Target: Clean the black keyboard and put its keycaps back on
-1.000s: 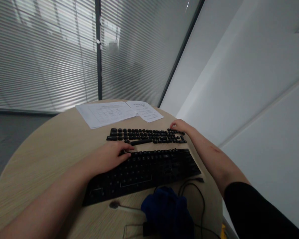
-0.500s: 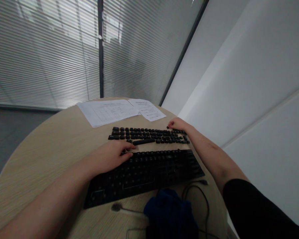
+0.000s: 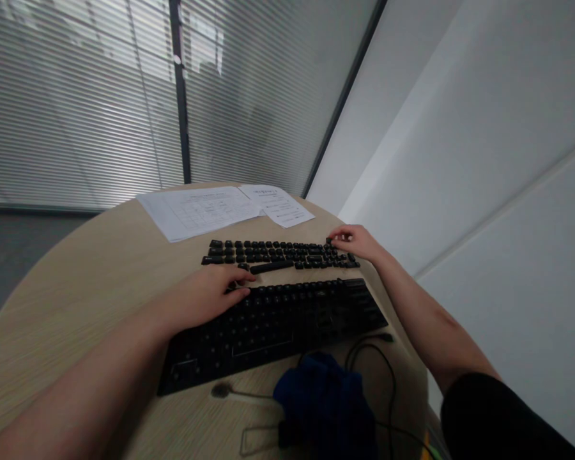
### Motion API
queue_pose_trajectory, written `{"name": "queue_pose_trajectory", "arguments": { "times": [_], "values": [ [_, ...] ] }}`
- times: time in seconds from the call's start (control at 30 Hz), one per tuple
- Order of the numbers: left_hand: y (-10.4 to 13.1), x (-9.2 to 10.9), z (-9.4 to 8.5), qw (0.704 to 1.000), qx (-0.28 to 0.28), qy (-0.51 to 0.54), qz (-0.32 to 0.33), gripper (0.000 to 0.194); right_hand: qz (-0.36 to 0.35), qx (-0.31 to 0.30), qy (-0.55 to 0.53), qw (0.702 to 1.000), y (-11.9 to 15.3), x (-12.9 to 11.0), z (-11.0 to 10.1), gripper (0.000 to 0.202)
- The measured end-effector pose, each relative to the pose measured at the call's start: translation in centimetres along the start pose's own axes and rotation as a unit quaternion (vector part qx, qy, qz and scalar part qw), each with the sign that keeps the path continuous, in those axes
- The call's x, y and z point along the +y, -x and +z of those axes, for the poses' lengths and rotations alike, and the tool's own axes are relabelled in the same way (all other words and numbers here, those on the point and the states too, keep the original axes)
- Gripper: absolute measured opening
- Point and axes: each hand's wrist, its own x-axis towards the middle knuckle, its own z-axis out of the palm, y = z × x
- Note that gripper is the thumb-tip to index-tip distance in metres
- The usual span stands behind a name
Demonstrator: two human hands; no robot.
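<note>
A black keyboard (image 3: pixel 287 332) lies at a slant on the table, with a row of keys along its far edge and much of the rest without keycaps. My left hand (image 3: pixel 215 291) rests over its far left corner, thumb and index finger apart, holding nothing. Beyond the keyboard, loose black keycaps (image 3: pixel 263 250) lie in rows, and a long spacebar keycap (image 3: pixel 271 267) is near my left fingertips. At the right end of these rows, my right hand (image 3: pixel 357 241) has its fingertips pinched on a small black keycap (image 3: pixel 329 241).
White printed sheets (image 3: pixel 201 207) lie at the far side of the round wooden table (image 3: pixel 86 281). Nearer me are a blue cloth (image 3: pixel 323 399), a small brush (image 3: pixel 222 390), a wire tool (image 3: pixel 259 431) and a black cable (image 3: pixel 388 367). A wall (image 3: pixel 508 128) stands close on the right.
My right hand has shifted slightly right, with the keycap at its fingertips, and its fingers show more openly. My left hand stays at the keyboard corner. The view has tilted a little.
</note>
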Motion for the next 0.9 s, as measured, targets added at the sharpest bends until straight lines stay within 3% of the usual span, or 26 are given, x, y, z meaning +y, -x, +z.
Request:
{"name": "queue_pose_trajectory", "arguments": {
  "times": [0.13, 0.27, 0.6, 0.9],
  "values": [
    [-0.1, 0.0, 0.0, 1.0, 0.002, 0.008, 0.006, 0.045, -0.041, 0.035, -0.07, 0.996, 7.9, -1.7, -0.5, 0.017],
    [-0.1, 0.1, 0.2, 1.0, 0.009, 0.022, 0.012, 0.043, -0.05, 0.048, -0.098, 0.993, 11.7, -2.5, 1.1, 0.012],
    [-0.1, -0.7, 0.7, 1.0, 0.004, 0.004, 0.01, 0.047, -0.07, 0.023, -0.075, 0.994, 12.1, -1.7, 2.0, 0.014],
    [-0.3, -0.9, 0.6, 1.0, 0.0, 0.01, 0.011, 0.046, -0.059, -0.019, -0.063, 0.996, 12.0, -2.6, 2.7, 0.015]
  ]
}}
